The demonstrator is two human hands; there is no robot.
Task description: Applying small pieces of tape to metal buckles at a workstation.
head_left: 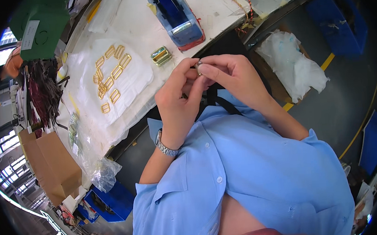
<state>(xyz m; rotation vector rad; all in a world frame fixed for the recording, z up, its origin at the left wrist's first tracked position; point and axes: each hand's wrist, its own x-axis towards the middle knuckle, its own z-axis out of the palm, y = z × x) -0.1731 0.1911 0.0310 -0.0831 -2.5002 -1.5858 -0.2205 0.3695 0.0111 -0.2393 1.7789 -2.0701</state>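
My left hand [176, 98] and my right hand [234, 77] meet in front of my chest, just off the table's edge. Their fingertips pinch a small shiny metal piece [199, 68]. Fingers cover most of it, so its exact kind is hidden. On the table beyond my left hand sits a compact stack of gold slide buckles [161, 56]. Farther left, several loose gold rectangular slide buckles [116, 72] lie scattered on a white foam sheet [136, 84].
A blue tape dispenser [189, 28] stands on the table [216, 10] ahead. Clear plastic bags [103, 173] and a cardboard box [54, 164] are at the left. White plastic wrapping [292, 64] lies at the right, with a blue bin [337, 20] beyond.
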